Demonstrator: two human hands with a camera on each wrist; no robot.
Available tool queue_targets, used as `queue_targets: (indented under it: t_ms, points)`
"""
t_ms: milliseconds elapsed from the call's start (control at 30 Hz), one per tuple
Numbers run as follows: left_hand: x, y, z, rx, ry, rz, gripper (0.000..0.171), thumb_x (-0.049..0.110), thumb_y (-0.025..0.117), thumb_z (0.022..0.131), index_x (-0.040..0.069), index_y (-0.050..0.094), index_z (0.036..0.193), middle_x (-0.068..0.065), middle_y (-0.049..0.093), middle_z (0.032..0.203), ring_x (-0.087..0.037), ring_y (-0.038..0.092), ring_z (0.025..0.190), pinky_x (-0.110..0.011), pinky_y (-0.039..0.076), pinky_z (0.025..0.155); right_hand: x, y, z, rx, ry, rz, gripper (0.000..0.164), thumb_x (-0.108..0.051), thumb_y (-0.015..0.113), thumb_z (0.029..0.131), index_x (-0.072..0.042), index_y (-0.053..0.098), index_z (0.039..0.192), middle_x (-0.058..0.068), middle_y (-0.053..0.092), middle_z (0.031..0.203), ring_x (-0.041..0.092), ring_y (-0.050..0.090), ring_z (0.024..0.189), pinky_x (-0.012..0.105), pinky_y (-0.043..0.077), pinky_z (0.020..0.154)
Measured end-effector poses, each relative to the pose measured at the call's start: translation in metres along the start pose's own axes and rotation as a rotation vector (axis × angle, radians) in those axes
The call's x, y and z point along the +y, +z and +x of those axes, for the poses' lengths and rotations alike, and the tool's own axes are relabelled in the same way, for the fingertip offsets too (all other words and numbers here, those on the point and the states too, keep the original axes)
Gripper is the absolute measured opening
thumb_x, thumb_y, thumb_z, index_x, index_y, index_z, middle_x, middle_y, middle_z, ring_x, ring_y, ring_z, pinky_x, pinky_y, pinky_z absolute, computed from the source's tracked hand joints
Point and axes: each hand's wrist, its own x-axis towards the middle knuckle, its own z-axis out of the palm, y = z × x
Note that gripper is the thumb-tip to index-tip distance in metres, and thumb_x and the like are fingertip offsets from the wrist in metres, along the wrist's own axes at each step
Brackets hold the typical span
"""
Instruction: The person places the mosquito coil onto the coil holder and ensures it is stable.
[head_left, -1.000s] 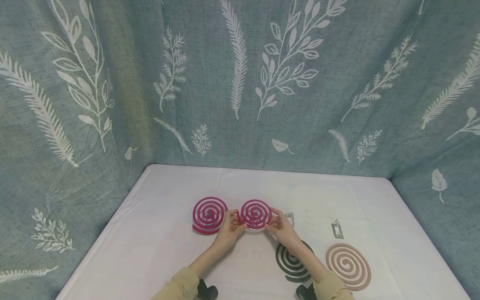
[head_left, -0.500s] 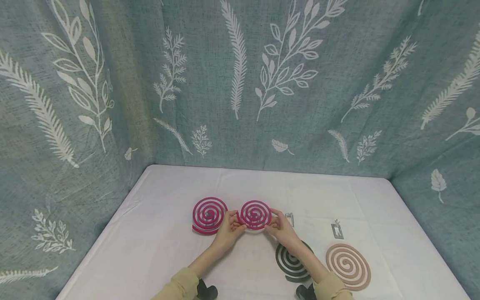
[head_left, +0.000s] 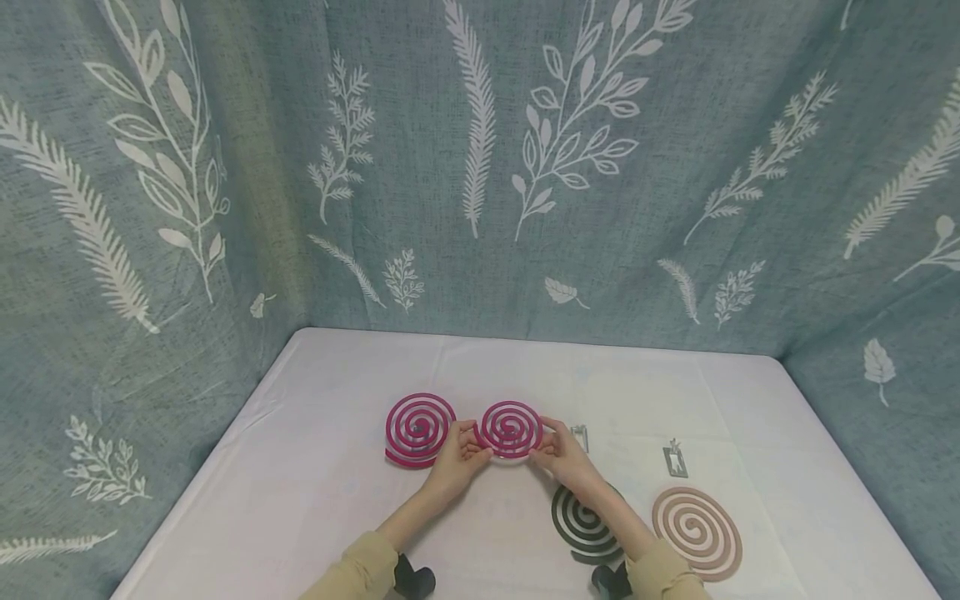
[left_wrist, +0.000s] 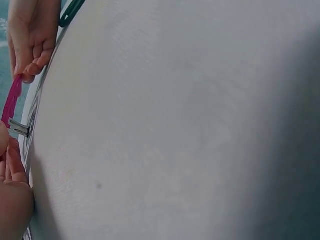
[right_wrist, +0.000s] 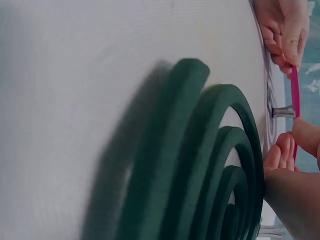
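Near the middle of the table, both hands hold one pink mosquito coil by its opposite edges. My left hand (head_left: 454, 468) pinches the held pink coil (head_left: 510, 428) at its left rim, and my right hand (head_left: 568, 465) pinches the right rim. The wrist views show this coil edge-on, lying over a small metal coil stand (right_wrist: 283, 112) whose upright prong reaches its middle. Just left of my left hand, a second pink coil (head_left: 420, 428) has a grey metal bit at its centre. Beneath my right forearm lies a dark green coil (right_wrist: 157, 150), partly covered.
A brown coil (head_left: 696, 527) lies at the right front of the white table (head_left: 285, 500). Behind it is a flat metal stand (head_left: 675, 460), and another metal stand (head_left: 580, 437) sits beside my right hand. A patterned blue-green curtain (head_left: 480, 283) encloses the back and sides.
The held pink coil has tipped very slightly, its near edge now covering more of the pale ring below. Both hands stay almost where they were.
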Motion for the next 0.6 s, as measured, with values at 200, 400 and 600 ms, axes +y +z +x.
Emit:
queue_targets:
  t_ms: [200, 400, 600]
  points:
    - [0.0011, -0.0023, 0.0009, -0.019, -0.021, 0.004, 0.054, 0.004, 0.063, 0.088, -0.009, 0.033, 0.131, -0.023, 0.062, 0.103, -0.010, 0.056, 0.085, -0.013, 0.046, 0.074, -0.0019, -0.0022, 0.0005, -0.019, 0.014, 0.021, 0.063, -0.001, 0.062, 0.086, 0.005, 0.031, 0.141, 0.006, 0.059, 0.091, 0.011, 0.053, 0.080, 0.021, 0.046, 0.072]
    - [0.0017, -0.0044, 0.0018, -0.035, -0.029, -0.005, 0.056, 0.006, 0.063, 0.089, -0.010, 0.032, 0.132, -0.024, 0.061, 0.105, -0.010, 0.055, 0.086, -0.012, 0.046, 0.075, -0.0037, -0.0043, 0.0011, -0.036, 0.032, 0.030, 0.065, -0.005, 0.063, 0.086, 0.004, 0.031, 0.142, 0.007, 0.059, 0.093, 0.010, 0.053, 0.081, 0.019, 0.047, 0.071]
    - [-0.0001, -0.0063, 0.0035, -0.055, -0.033, -0.009, 0.056, 0.005, 0.063, 0.089, -0.011, 0.032, 0.132, -0.026, 0.061, 0.106, -0.012, 0.056, 0.087, -0.013, 0.046, 0.074, -0.0050, -0.0058, -0.0013, -0.060, 0.038, 0.034, 0.065, -0.006, 0.063, 0.088, 0.004, 0.029, 0.142, 0.004, 0.057, 0.091, 0.010, 0.051, 0.080, 0.019, 0.045, 0.070]
